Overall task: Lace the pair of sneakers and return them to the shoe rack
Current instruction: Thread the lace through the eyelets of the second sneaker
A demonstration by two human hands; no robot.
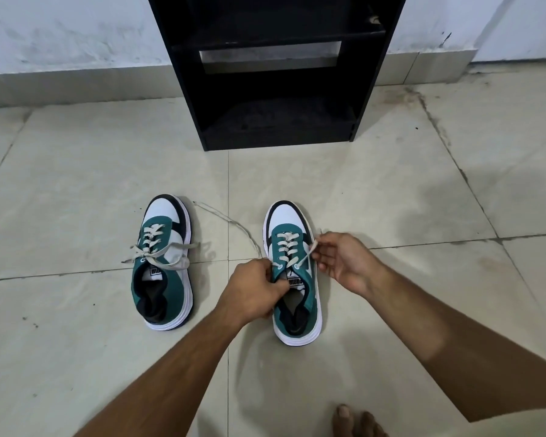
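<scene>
Two green, white and navy sneakers stand on the tiled floor, toes pointing at the rack. The left sneaker (166, 263) has its white lace tied in a bow. The right sneaker (293, 275) is laced up to its top eyelets. My left hand (252, 290) grips that shoe's left collar beside the tongue. My right hand (338, 261) pinches the right end of the lace (309, 251) just right of the eyelets. The other lace end (230, 220) trails loose over the floor to the left.
A black open shoe rack (278, 89) stands against the white wall ahead, its bottom shelf bare. Pale floor tiles (391, 184) surround the shoes. Toes of a bare foot (356, 421) show at the bottom edge.
</scene>
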